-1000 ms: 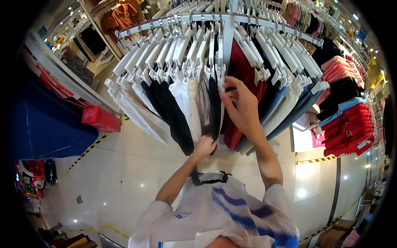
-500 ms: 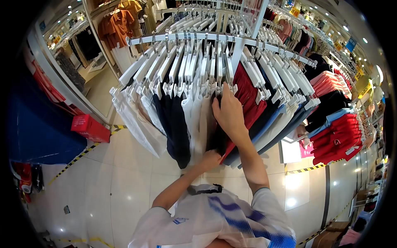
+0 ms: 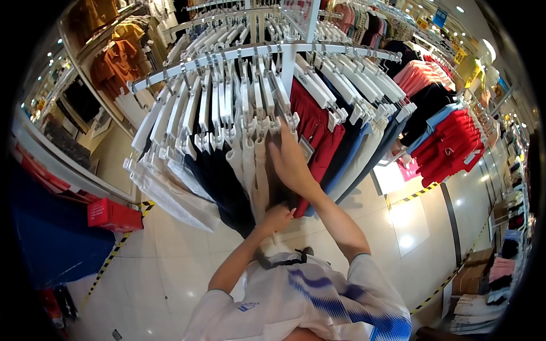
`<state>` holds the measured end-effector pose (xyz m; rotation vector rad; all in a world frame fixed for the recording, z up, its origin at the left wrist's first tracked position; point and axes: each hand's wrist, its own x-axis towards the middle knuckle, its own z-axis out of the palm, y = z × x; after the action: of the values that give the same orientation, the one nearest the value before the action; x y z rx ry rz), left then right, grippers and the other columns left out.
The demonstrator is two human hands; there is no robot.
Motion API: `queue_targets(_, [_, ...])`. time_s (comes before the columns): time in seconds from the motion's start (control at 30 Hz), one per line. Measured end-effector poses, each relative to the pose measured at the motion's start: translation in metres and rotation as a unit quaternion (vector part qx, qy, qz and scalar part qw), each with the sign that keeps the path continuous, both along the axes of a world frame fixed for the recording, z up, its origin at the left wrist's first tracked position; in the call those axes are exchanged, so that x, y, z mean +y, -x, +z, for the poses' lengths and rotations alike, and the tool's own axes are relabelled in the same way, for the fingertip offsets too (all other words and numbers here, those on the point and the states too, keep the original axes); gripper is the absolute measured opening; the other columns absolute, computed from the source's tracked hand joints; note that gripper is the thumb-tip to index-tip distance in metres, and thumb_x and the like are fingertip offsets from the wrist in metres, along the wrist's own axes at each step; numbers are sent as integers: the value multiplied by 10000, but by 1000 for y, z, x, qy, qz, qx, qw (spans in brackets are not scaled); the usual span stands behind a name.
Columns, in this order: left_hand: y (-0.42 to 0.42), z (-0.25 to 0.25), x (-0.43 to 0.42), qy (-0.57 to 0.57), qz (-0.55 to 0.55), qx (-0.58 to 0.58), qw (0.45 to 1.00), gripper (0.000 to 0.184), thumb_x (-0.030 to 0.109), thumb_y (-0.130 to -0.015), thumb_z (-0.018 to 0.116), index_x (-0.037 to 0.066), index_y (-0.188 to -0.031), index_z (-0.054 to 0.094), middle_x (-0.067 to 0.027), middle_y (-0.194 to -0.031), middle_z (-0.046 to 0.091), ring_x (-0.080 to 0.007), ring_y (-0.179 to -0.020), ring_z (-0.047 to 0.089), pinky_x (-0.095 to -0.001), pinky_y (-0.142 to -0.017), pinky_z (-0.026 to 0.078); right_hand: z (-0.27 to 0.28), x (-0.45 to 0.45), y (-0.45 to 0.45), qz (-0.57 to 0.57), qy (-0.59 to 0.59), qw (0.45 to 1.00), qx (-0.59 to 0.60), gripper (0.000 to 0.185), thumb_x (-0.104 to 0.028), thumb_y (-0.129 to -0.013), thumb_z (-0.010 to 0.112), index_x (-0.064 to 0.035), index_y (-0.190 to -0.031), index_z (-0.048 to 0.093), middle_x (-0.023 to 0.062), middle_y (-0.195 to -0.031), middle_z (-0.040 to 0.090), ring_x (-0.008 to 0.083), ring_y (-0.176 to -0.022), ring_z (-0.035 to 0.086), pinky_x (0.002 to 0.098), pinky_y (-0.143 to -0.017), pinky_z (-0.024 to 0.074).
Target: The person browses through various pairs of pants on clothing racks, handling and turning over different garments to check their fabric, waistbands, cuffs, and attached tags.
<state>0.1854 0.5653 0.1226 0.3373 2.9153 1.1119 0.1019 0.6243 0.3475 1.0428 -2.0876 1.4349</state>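
Note:
White clip hangers [image 3: 190,108] with trousers and shorts hang from a curved white rail [image 3: 233,52]. My left hand [image 3: 277,219] is closed at the lower end of a dark garment [image 3: 277,190], near the hems. Higher up, my right hand [image 3: 289,159] reaches in among the garments just below the hanger clips; its fingertips are partly hidden. Beige garments [image 3: 260,170] hang left of my right hand. Red trousers [image 3: 318,136] hang just to its right. Black trousers [image 3: 219,179] and white ones [image 3: 173,190] are further left.
A red box [image 3: 114,215] stands at the left beside a blue covering [image 3: 62,233]. Red shirts [image 3: 452,145] hang on a rack at the right. Black-and-yellow tape [image 3: 108,264] marks the tiled floor. More racks stand behind the rail.
The view has turned, so the rail sits further left. My right hand has come down from an open pose beside the clips to among the garments; my left hand stays low at the hems.

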Motion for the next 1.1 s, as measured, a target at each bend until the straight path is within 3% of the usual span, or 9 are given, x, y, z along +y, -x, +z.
queue_targets(0.13, [-2, 11, -10, -9, 33, 4, 999, 515, 361, -927, 477, -64, -666, 607, -268, -714, 601, -422, -697, 591, -481, -655, 460, 42, 55, -17, 28, -78, 996, 22, 385, -69, -830, 597, 8, -1201, 525, 212, -1060, 600, 383, -967, 580, 391, -828, 466])
queue_targets(0.3, [-9, 19, -22, 22, -20, -55, 998, 484, 430, -892, 527, -33, -764, 583, -236, -716, 606, -399, -700, 599, -469, -639, 460, 80, 111, 46, -216, -106, 963, 125, 244, -112, -818, 631, -13, -1035, 577, 153, -942, 589, 343, -880, 581, 377, -747, 474])
queue_targets(0.4, [-15, -21, -31, 79, -95, -63, 990, 457, 448, -885, 537, -5, -824, 558, -205, -703, 606, -381, -692, 606, -463, -627, 457, 64, 135, 55, -239, -152, 948, 145, 318, -119, -815, 634, -10, -1102, 550, 174, -1074, 557, 356, -987, 547, 392, -826, 454])
queue_targets(0.5, [-23, 31, -17, 40, -125, -111, 985, 414, 418, -878, 571, 9, -822, 546, -182, -671, 597, -364, -654, 597, -442, -602, 451, 38, 147, 45, -171, -111, 970, 135, 454, -55, -803, 624, -21, -1236, 491, 204, -1256, 458, 380, -1169, 447, 399, -992, 376])
queue_targets(0.77, [21, 77, 63, -56, 6, 9, 998, 302, 257, -862, 631, -2, -805, 488, -154, -634, 559, -338, -597, 564, -415, -556, 425, -55, 295, 128, -390, 108, 910, 88, 611, -160, -756, 707, 52, -1251, 420, 235, -1194, 484, 395, -1152, 448, 409, -986, 354])
queue_targets(0.87, [40, 85, 120, -93, 56, -19, 994, 289, 227, -856, 644, -15, -847, 486, -162, -653, 568, -340, -609, 573, -414, -569, 434, -93, 336, 185, -259, 8, 966, 19, 683, -259, -721, 751, 25, -1257, 436, 246, -1099, 558, 387, -1023, 551, 415, -882, 431])
queue_targets(0.93, [59, 84, 163, -102, 67, 2, 993, 284, 208, -856, 646, -20, -894, 480, -178, -695, 587, -342, -641, 590, -403, -581, 443, -114, 346, 206, -269, -51, 960, -62, 430, -217, -758, 726, 13, -1082, 559, 203, -826, 608, 301, -743, 611, 361, -686, 479])
queue_targets(1.0, [85, 83, 200, -106, 63, 54, 991, 265, 170, -855, 664, -10, -903, 476, -104, -668, 556, -177, -590, 564, -311, -527, 441, -125, 356, 217, -222, -33, 975, -10, 249, -180, -791, 677, 8, -938, 605, 189, -669, 593, 299, -566, 589, 356, -574, 468])
queue_targets(1.1, [128, 83, 245, -177, 96, 107, 974, 281, 123, -842, 676, -26, -927, 454, -110, -768, 593, -183, -700, 623, -296, -610, 504, -111, 373, 213, -184, -13, 980, -69, 180, -179, -814, 633, -3, -846, 607, 196, -697, 611, 348, -618, 600, 405, -569, 454])
